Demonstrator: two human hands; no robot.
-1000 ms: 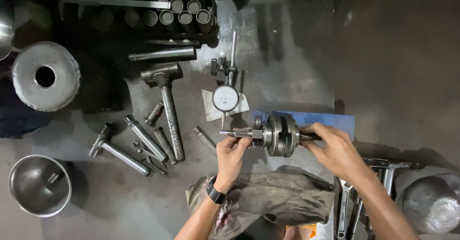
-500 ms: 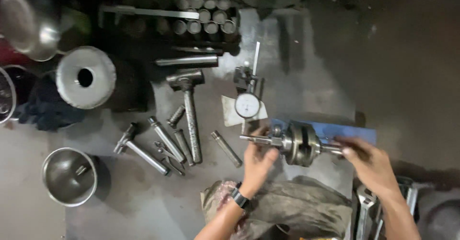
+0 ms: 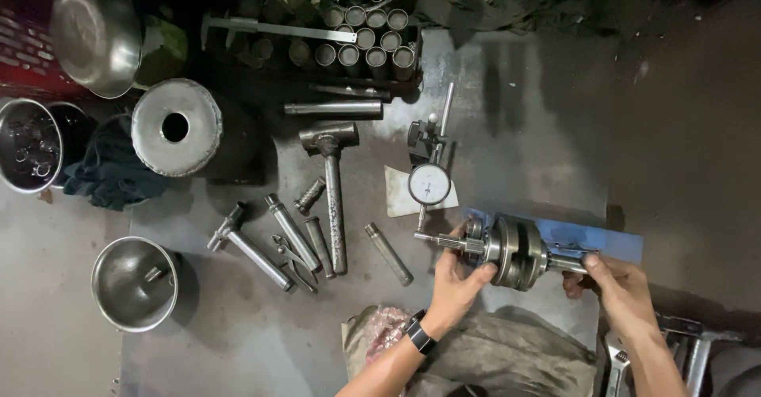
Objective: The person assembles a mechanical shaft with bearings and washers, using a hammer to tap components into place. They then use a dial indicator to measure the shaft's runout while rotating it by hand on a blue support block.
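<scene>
A steel crankshaft assembly [image 3: 515, 252] with thick round webs and a shaft at each end lies across a blue stand [image 3: 610, 241]. My left hand [image 3: 456, 280], with a dark watch on the wrist, grips the left shaft end beside the webs. The right shaft end is held in the fingers of my right hand [image 3: 614, 284]. Just behind the left shaft stands a dial gauge [image 3: 429, 183] on its post, its stem pointing down toward the shaft.
A hammer [image 3: 331, 183], several steel pins and punches [image 3: 293, 230], and pliers lie left of the crankshaft. Metal bowls [image 3: 133, 283] and a round steel block [image 3: 176, 127] sit farther left. Sleeves in rows [image 3: 369, 44] and a caliper lie at the back; wrenches [image 3: 617, 365] at lower right.
The view has shifted, so everything sits farther right and lower in frame. Both hands stay on the crankshaft ends; my right hand has slid slightly outward along the shaft.
</scene>
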